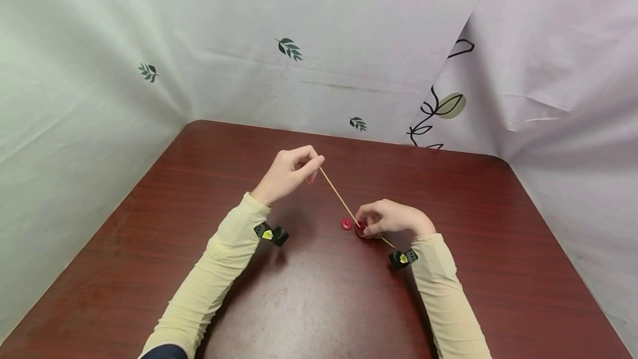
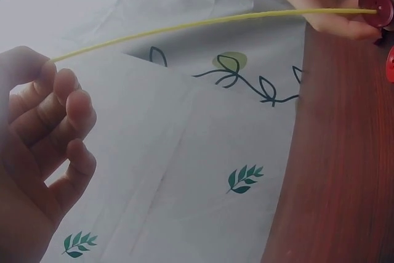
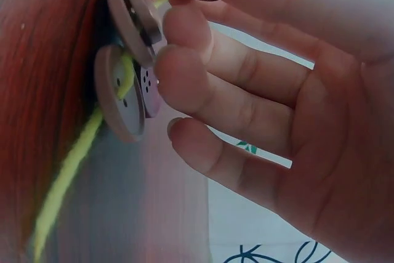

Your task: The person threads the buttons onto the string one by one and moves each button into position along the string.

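Note:
My left hand [image 1: 294, 170] pinches the end of a yellow string [image 1: 339, 195] between thumb and forefinger, raised above the table. From there the string slants down, nearly straight, to a dark red button [image 2: 372, 4] that my right hand [image 1: 394, 218] pinches close to the tabletop. In the right wrist view, several greyish-brown buttons [image 3: 106, 93] are strung below the right fingers, and the string's tail runs on past them. A loose red button [image 1: 346, 224] lies flat on the table, just left of the right hand.
The dark reddish-brown wooden table [image 1: 309, 303] has rounded far corners. Pale cloth [image 1: 224, 32] with leaf prints hangs behind it and along both sides. A small black camera [image 1: 271, 233] is strapped to the left wrist, another [image 1: 402, 258] to the right.

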Motion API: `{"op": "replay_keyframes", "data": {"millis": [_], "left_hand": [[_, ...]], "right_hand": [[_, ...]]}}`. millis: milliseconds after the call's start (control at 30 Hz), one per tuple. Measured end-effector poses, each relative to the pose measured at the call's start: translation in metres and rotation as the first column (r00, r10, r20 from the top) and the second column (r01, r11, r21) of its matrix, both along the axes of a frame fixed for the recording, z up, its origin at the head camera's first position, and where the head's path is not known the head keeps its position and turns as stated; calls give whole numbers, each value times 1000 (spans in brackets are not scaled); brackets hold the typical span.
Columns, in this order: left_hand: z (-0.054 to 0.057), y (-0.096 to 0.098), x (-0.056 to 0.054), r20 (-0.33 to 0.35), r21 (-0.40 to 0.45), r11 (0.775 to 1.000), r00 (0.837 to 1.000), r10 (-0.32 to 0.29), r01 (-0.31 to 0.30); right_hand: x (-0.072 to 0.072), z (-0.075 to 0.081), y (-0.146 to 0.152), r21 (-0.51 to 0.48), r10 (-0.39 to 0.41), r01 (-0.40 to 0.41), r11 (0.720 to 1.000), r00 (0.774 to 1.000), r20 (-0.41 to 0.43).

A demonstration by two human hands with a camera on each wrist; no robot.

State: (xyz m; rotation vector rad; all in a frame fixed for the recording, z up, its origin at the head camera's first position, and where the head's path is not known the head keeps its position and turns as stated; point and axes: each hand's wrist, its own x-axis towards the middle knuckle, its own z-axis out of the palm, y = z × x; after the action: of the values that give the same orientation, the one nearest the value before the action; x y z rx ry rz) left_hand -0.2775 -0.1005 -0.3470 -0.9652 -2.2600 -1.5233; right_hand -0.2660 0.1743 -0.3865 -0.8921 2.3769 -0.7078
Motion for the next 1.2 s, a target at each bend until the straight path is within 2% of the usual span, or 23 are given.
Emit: {"op": "replay_keyframes", "data": {"millis": [300, 700, 800, 867, 900, 967, 1033, 1100, 1200], "left_hand": [[0, 1, 1, 23, -5, 1000, 1000, -3, 3], [1, 2, 2, 9, -15, 1000, 1000, -23, 23], [0, 2, 2, 14, -16, 999, 999, -38, 38], [-1, 3, 2, 22, -20, 999, 999, -42, 43], [-1, 3, 2, 28, -24, 999, 999, -44, 45], [-2, 4, 2, 44, -33, 998, 998, -50, 51], [-3, 5, 3, 65, -45, 997, 996, -57, 60], [-2, 7, 5, 78, -54, 996, 995, -68, 72], [-3, 8, 6, 87, -64, 995, 993, -75, 81]], "right_hand": [[-1, -1, 1, -6, 11, -11, 1000, 1000, 25], [0, 1, 2, -13, -6, 7, 1000, 1000, 28], [1, 3, 3, -33, -13, 14, 999, 1000, 14], [2, 6, 1, -48, -30, 26, 999, 997, -71], [3, 9, 0, -64, -47, 40, 997, 991, -126], [6, 15, -5, -121, -105, 78, 990, 964, -244], [11, 23, -11, -190, -188, 126, 974, 917, -353], [16, 30, -17, -280, -265, 160, 946, 882, -390], [22, 38, -25, -377, -334, 180, 909, 854, -398]]}}
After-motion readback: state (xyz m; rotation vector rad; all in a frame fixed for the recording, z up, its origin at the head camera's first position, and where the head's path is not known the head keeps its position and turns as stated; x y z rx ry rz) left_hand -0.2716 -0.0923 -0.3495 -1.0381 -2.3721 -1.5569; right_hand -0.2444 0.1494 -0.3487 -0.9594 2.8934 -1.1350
